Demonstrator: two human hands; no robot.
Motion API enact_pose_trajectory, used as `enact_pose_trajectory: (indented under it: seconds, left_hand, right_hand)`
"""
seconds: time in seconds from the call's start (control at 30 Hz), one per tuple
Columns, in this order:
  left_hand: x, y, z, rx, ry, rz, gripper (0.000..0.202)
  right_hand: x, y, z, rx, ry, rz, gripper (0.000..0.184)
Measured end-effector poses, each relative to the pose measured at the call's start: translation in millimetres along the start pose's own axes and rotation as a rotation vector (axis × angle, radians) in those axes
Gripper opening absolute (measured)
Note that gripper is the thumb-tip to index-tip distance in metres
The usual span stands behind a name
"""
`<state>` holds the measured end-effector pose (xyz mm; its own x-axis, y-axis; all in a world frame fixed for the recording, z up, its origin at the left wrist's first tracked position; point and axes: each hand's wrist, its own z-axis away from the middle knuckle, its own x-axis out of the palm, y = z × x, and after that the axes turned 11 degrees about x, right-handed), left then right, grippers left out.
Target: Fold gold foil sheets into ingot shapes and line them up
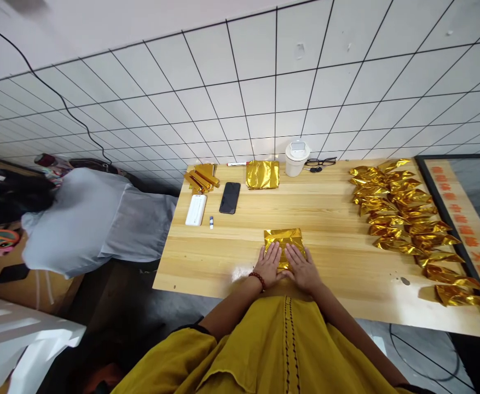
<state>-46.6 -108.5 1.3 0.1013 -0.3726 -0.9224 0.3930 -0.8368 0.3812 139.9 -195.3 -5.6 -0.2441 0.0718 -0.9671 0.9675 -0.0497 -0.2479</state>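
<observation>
One shiny gold, roughly square piece of foil [283,238] is partly covered by a bare left hand [269,266] and a bare right hand [304,270], both laid palm-down with fingers straightened and thumbs close together. The foil is set near the front edge of a pale wood-grain bench [223,257], directly before a mustard-yellow garment [260,345]. Its far strip is left exposed, marked by creases and bright, mirror-like glints; its near side corners are hidden beneath the hands, and whether one layer or several lies there cannot be told. A dark red beaded bracelet [258,279] is worn on the left wrist. At the bench's right, pointed, crumpled gold foil pieces [412,211] are lined up in two columns. Toward the white-tiled wall [258,101], a flat gold foil rectangle [262,175] is placed just beside a white lidded cup [294,165].
</observation>
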Motion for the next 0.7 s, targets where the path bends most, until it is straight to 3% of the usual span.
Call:
enact_pose_trajectory:
  seconds: [0.17, 0.27, 0.4, 0.57, 0.7]
  left_hand:
    - [-2.1, -1.3, 0.1, -0.004, -0.008, -0.004, 0.091]
    - [-3.2, -2.4, 0.7, 0.014, 0.001, 0.005, 0.09]
    - [-7.9, 0.9, -3.2, -0.023, -0.007, 0.03, 0.094]
    - [-19.4, 4.5, -8.4, -0.061, -0.029, 0.105, 0.096]
    - [-26.6, -0.5, -3.4, -0.066, 0.016, 0.172, 0.077]
  right_hand:
    - [-7.9, 40.9, 6.8, 0.232, 0.046, 0.031, 0.07]
    - [-18.4, 52.7, 18.2, 0.145, 0.004, -0.021, 0.078]
    - [-22.2, 40.3, 32.0, -0.044, -0.031, -0.114, 0.073]
    - [-16.5, 24.2, 27.1, 0.033, 0.063, -0.132, 0.042]
    - [-19.9, 26.9, 15.2, 0.082, 0.089, -0.194, 0.032]
